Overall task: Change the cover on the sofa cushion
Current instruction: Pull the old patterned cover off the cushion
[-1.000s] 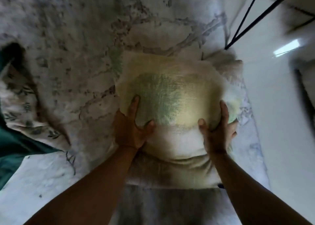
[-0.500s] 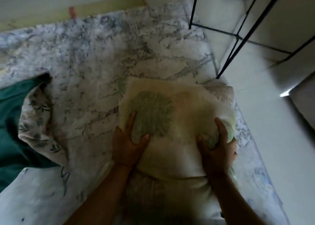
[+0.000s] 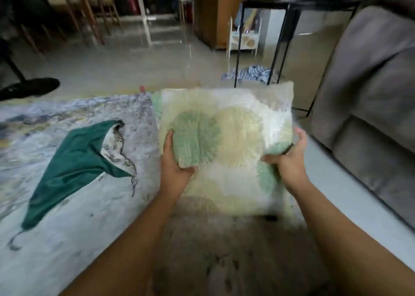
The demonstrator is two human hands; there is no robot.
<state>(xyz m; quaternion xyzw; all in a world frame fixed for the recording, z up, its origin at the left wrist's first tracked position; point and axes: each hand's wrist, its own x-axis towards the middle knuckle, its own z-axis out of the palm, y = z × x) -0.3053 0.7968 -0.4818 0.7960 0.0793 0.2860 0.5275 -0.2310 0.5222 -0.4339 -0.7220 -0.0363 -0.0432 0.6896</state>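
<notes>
A sofa cushion (image 3: 233, 138) in a cream cover with green and yellow round prints stands tilted up in front of me, above the rug. My left hand (image 3: 176, 161) grips its left side, thumb on the front over a green print. My right hand (image 3: 289, 159) grips its right edge, fingers wrapped behind. A dark green cover (image 3: 74, 161) with a leaf-patterned inside lies crumpled on the rug to the left.
A pale marbled rug (image 3: 56, 239) covers the floor under me. A grey sofa (image 3: 370, 93) stands at the right. A black metal side table (image 3: 292, 15) stands behind the cushion, with striped cloth (image 3: 251, 73) on the floor under it. A dark shoe (image 3: 29, 87) lies at far left.
The cushion has been lifted off the rug and turned upright. My view has swung up from the rug to the room. Both hands keep their hold on its sides.
</notes>
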